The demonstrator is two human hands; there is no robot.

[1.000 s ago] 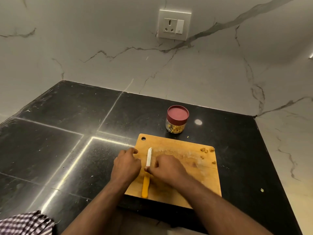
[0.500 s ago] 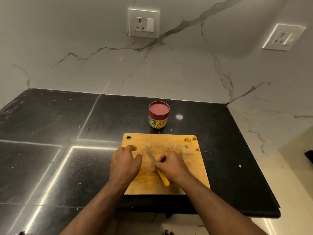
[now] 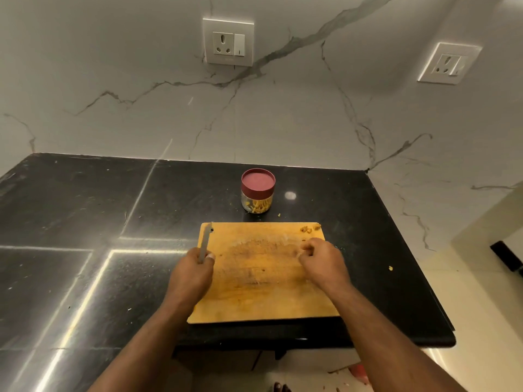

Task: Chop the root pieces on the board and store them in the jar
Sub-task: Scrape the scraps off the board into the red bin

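From the head camera we see our left hand point(image 3: 192, 274) gripping the knife point(image 3: 205, 242) at the board's point(image 3: 263, 290) left edge. Our right hand point(image 3: 322, 263) curls over small scraps; whether it pinches any, we cannot tell. Root pieces point(image 3: 309, 228) sit far right: light, crumbly, best pinched together. The jar point(image 3: 257, 190) stands lidded beyond.

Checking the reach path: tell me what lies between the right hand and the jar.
Head view: bare cutting board, a few root pieces at its far right corner, then black counter. Nothing else between right hand and jar.
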